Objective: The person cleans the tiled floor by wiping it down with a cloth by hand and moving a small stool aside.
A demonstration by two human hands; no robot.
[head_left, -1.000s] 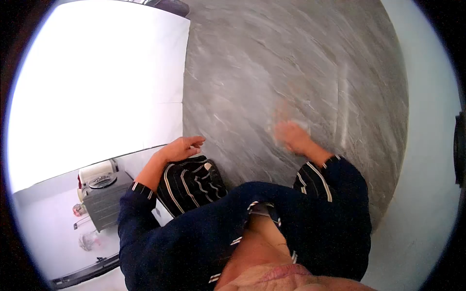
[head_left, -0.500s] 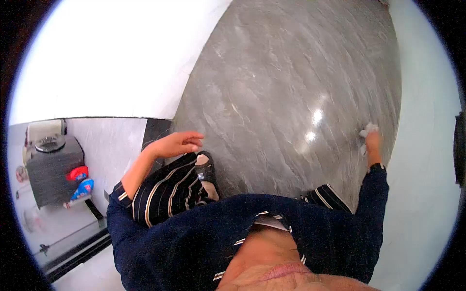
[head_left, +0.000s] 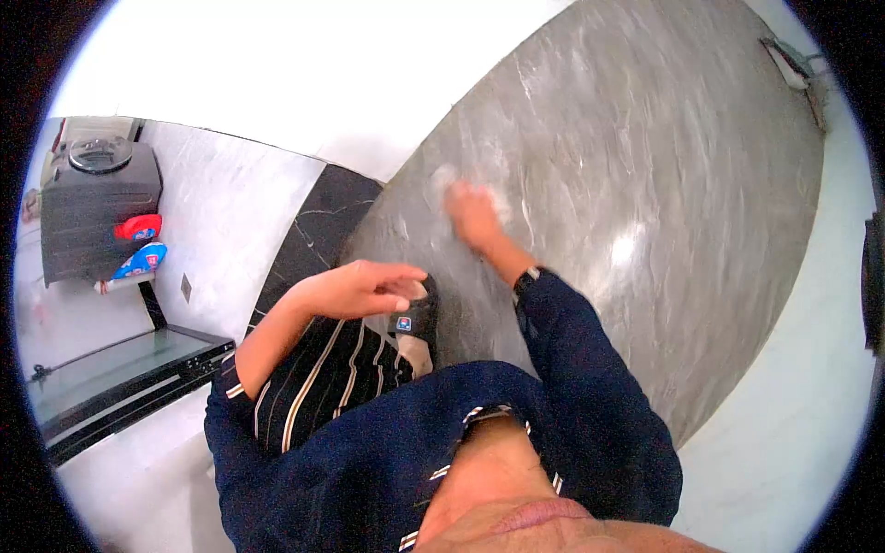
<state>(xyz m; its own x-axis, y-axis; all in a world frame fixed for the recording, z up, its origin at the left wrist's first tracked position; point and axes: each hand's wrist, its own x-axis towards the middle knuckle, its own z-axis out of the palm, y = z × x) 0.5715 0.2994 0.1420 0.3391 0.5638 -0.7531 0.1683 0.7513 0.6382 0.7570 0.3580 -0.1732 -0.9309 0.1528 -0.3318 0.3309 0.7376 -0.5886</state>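
My right hand [head_left: 472,217] is pressed down on the grey marbled floor [head_left: 627,166], left of the floor's middle. Under and around its blurred fingers shows a crumpled white tissue [head_left: 444,175], gripped against the floor. Whether it is paper or thin cloth, I cannot tell. My left hand [head_left: 364,288] hangs over my bent knee with fingers stretched out and nothing in them. Below it are my striped trouser leg [head_left: 336,378] and a dark slipper [head_left: 419,313].
A white wall [head_left: 277,74] borders the floor at upper left, and a pale wall [head_left: 784,387] on the right. Beyond a black threshold strip [head_left: 323,212] stand a dark front-loading washer [head_left: 101,207], a red bottle [head_left: 138,227], a blue bag [head_left: 140,262] and a glass-panelled sliding door [head_left: 129,369].
My right hand has swept the white tissue from beside the right wall leftward across the floor. My left hand stays over the knee. The camera view has turned a little.
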